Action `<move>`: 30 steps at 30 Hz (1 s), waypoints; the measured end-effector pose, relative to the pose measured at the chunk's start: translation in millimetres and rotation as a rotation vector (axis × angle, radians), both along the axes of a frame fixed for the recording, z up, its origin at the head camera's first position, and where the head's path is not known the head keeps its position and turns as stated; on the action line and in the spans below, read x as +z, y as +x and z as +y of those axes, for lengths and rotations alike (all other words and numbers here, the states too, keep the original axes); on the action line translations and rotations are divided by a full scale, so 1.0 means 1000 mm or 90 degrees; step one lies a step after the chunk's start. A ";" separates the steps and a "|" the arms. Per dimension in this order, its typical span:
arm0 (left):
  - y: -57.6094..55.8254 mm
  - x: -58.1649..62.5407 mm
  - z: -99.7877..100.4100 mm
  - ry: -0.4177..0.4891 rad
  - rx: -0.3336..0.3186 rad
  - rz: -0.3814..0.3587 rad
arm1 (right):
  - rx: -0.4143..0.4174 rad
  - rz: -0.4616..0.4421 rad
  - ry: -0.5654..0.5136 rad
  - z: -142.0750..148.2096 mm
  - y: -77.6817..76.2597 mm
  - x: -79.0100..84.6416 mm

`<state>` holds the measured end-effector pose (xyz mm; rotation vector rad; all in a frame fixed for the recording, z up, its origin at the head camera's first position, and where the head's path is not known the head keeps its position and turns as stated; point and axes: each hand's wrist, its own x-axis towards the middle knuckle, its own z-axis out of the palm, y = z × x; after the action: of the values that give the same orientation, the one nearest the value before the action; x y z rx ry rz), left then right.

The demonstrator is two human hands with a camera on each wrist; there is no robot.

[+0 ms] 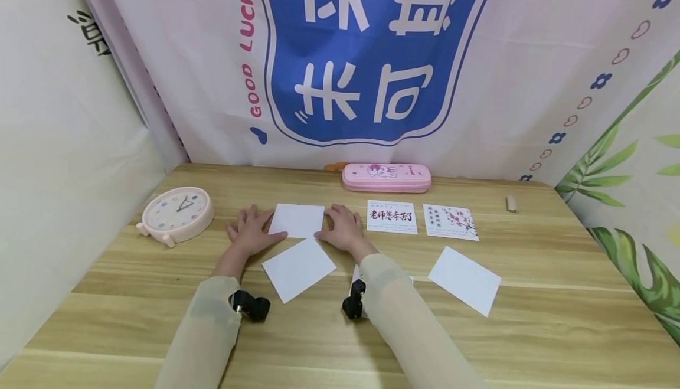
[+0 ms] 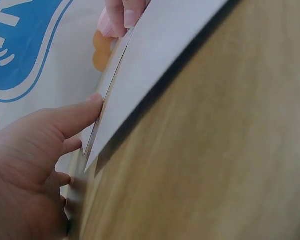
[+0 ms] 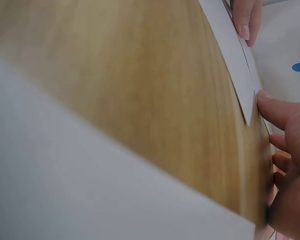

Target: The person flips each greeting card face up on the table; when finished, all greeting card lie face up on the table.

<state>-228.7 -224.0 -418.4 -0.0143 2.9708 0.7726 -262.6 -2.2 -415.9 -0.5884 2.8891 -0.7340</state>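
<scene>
A blank white card (image 1: 297,221) lies flat on the wooden table, with a hand at each side of it. My left hand (image 1: 251,232) touches its left edge, thumb at the near corner and the other fingers spread. At the opposite edge, my right hand (image 1: 344,228) has its thumb by the near corner and fingertips by the far one. Just in front lies a second blank card (image 1: 300,271), tilted, its far corner close to the first. In the left wrist view, the left thumb (image 2: 82,114) rests at the card's edge.
Two printed cards (image 1: 393,216) lie right of the hands, with another blank card (image 1: 464,281) nearer. One more white card is mostly hidden under the right sleeve (image 1: 393,288). A pink clock (image 1: 177,215), a pink pencil case (image 1: 386,177) and a small beige object (image 1: 512,203) stand farther out.
</scene>
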 end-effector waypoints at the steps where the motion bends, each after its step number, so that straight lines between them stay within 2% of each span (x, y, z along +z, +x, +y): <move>1: 0.000 0.000 0.000 -0.001 0.001 0.000 | 0.003 -0.001 0.005 0.000 0.000 0.000; 13: -0.001 0.003 0.003 0.003 0.013 -0.009 | 0.029 -0.015 0.041 0.002 0.001 0.002; 18: -0.001 0.004 0.002 0.025 0.015 -0.013 | 0.030 -0.016 0.049 0.002 0.001 0.002; 30: 0.000 0.004 0.000 0.106 0.034 0.014 | 0.026 -0.024 0.045 0.001 0.001 0.002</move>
<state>-228.8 -224.5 -414.2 -0.0754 2.9265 1.0306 -261.9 -0.8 -413.9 -0.6153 2.8460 -0.6279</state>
